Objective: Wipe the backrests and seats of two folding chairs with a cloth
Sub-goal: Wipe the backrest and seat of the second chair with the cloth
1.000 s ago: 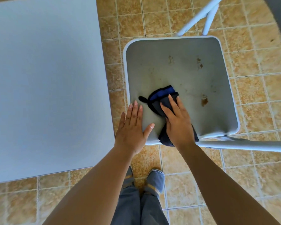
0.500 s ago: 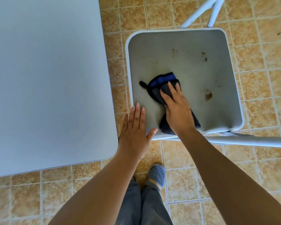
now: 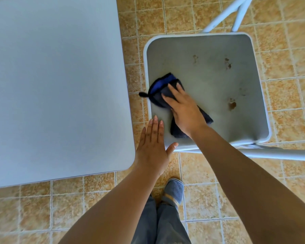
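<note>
A grey folding chair seat (image 3: 218,81) with a white rim stands in front of me, seen from above. Brown stains (image 3: 232,105) mark its right half. A dark cloth (image 3: 158,87) with a blue edge lies on the seat's left side, its corner hanging over the left rim. My right hand (image 3: 183,110) presses flat on the cloth. My left hand (image 3: 153,147) rests flat, fingers together, on the seat's near left corner. The top bar of the backrest (image 3: 271,152) runs across below the seat's near edge.
A large grey table (image 3: 56,81) fills the left of the view, its edge close to the chair's left rim. White chair legs (image 3: 225,13) show at the top. The floor is tan tile (image 3: 236,182). My slippered foot (image 3: 173,191) stands below the chair.
My right hand has slid the cloth leftward across the seat to its left rim. My left hand has stayed on the near left corner.
</note>
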Demonstrator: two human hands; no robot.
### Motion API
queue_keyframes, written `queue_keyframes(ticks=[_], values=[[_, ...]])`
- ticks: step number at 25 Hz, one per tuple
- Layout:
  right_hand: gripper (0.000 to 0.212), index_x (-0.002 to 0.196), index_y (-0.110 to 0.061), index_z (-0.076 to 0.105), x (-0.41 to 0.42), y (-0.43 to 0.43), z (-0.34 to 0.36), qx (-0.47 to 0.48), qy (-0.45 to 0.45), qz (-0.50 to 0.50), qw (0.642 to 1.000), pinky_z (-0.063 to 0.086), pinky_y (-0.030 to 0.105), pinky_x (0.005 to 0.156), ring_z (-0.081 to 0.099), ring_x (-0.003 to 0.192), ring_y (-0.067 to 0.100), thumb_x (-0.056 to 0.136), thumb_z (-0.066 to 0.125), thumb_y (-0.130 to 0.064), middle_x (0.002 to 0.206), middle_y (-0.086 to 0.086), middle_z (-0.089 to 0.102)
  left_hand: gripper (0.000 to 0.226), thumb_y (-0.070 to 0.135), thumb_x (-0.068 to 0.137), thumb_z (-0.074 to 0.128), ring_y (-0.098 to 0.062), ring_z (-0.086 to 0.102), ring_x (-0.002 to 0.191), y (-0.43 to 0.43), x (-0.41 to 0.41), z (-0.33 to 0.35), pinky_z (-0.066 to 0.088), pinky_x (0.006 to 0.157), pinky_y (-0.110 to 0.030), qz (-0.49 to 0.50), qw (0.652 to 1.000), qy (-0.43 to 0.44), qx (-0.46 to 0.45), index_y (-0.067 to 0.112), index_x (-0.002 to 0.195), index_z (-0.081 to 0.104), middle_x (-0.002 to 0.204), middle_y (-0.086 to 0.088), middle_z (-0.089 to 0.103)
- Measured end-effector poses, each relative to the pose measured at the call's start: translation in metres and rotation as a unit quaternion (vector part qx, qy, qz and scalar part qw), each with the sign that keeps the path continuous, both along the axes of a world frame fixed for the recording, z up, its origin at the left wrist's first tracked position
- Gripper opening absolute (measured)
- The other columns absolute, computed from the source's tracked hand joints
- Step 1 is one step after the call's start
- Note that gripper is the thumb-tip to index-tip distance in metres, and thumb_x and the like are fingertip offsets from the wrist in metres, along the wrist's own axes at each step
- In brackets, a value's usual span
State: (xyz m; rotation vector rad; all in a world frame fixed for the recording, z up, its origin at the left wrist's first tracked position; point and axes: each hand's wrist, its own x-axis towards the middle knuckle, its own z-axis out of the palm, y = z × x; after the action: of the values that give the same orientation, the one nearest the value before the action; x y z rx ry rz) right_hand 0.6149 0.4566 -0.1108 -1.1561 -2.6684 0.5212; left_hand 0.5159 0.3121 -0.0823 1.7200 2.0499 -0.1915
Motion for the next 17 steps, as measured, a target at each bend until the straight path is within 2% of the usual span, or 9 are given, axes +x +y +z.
queue_keyframes(ticks=[2, 3, 6, 9, 11, 14, 15, 17], values=[[0.051, 0.132, -0.010, 0.055, 0.035, -0.019, -0.004, 0.004, -0.011, 0.048, 0.999, 0.034, 0.051, 0.109, 0.024, 0.143, 0.035, 0.083, 0.056, 0.005, 0.152, 0.013, 0.034, 0.082, 0.064, 0.085, -0.008, -0.018, -0.024, 0.144, 0.000, -0.001, 0.002, -0.007, 0.120, -0.037, -0.004, 1.000, -0.004, -0.003, 0.012, 0.147, -0.024, 0.156, -0.005, -0.027], [0.052, 0.131, -0.009, 0.056, 0.055, -0.024, -0.005, 0.009, -0.009, 0.041, 0.999, 0.035, 0.051, 0.109, 0.025, 0.143, 0.035, 0.082, 0.056, 0.006, 0.152, 0.013, 0.035, 0.082, 0.063, 0.085, -0.006, -0.018, -0.024, 0.144, 0.000, -0.002, 0.003, -0.007, 0.120, -0.037, -0.004, 1.000, -0.005, -0.002, 0.012, 0.147, -0.023, 0.156, -0.005, -0.027], [0.048, 0.131, -0.009, 0.056, 0.084, -0.018, -0.004, 0.010, -0.007, -0.108, 0.994, 0.036, 0.053, 0.107, 0.030, 0.140, 0.038, 0.084, 0.055, 0.005, 0.150, 0.015, 0.038, 0.084, 0.065, 0.085, -0.009, -0.019, -0.022, 0.145, -0.001, -0.002, 0.001, -0.008, 0.119, -0.035, -0.004, 1.000, 0.001, 0.008, 0.012, 0.149, -0.021, 0.157, -0.005, -0.026], [0.046, 0.132, -0.009, 0.054, 0.048, -0.012, 0.003, -0.029, -0.001, -0.279, 0.960, 0.034, 0.050, 0.110, 0.027, 0.142, 0.037, 0.087, 0.052, 0.002, 0.151, 0.015, 0.035, 0.086, 0.064, 0.081, -0.013, -0.019, -0.022, 0.145, -0.001, -0.001, -0.001, -0.007, 0.120, -0.035, -0.005, 1.000, 0.006, 0.004, 0.012, 0.148, -0.020, 0.157, -0.005, -0.025], [0.050, 0.131, -0.010, 0.055, 0.029, -0.036, 0.006, -0.034, 0.013, -0.279, 0.960, 0.034, 0.050, 0.108, 0.027, 0.141, 0.037, 0.084, 0.054, 0.004, 0.151, 0.015, 0.036, 0.086, 0.065, 0.082, -0.012, -0.018, -0.021, 0.145, 0.000, 0.000, -0.001, -0.006, 0.120, -0.035, -0.001, 1.000, 0.004, 0.003, 0.012, 0.149, -0.019, 0.158, -0.006, -0.024], [0.055, 0.130, -0.010, 0.056, 0.047, -0.095, 0.005, -0.021, -0.024, -0.184, 0.982, 0.036, 0.049, 0.108, 0.027, 0.142, 0.034, 0.078, 0.062, 0.007, 0.151, 0.013, 0.036, 0.082, 0.065, 0.086, -0.006, -0.017, -0.020, 0.145, 0.003, 0.001, 0.005, -0.006, 0.120, -0.035, 0.009, 1.000, -0.009, -0.002, 0.012, 0.149, -0.017, 0.158, -0.005, -0.022], [0.056, 0.129, -0.008, 0.057, 0.059, -0.107, 0.007, -0.016, -0.034, -0.182, 0.983, 0.037, 0.049, 0.107, 0.027, 0.142, 0.034, 0.076, 0.063, 0.009, 0.151, 0.013, 0.037, 0.082, 0.064, 0.086, -0.005, -0.017, -0.020, 0.145, 0.003, 0.001, 0.007, -0.006, 0.120, -0.034, 0.009, 1.000, -0.010, -0.006, 0.012, 0.149, -0.017, 0.158, -0.005, -0.021], [0.055, 0.128, -0.007, 0.057, 0.076, -0.110, 0.012, -0.031, -0.050, -0.242, 0.968, 0.039, 0.052, 0.104, 0.027, 0.141, 0.034, 0.076, 0.061, 0.011, 0.151, 0.014, 0.036, 0.084, 0.064, 0.085, -0.008, -0.017, -0.017, 0.146, 0.005, -0.001, 0.012, -0.006, 0.120, -0.034, 0.001, 1.000, -0.004, 0.006, 0.011, 0.150, -0.014, 0.159, -0.006, -0.018]])
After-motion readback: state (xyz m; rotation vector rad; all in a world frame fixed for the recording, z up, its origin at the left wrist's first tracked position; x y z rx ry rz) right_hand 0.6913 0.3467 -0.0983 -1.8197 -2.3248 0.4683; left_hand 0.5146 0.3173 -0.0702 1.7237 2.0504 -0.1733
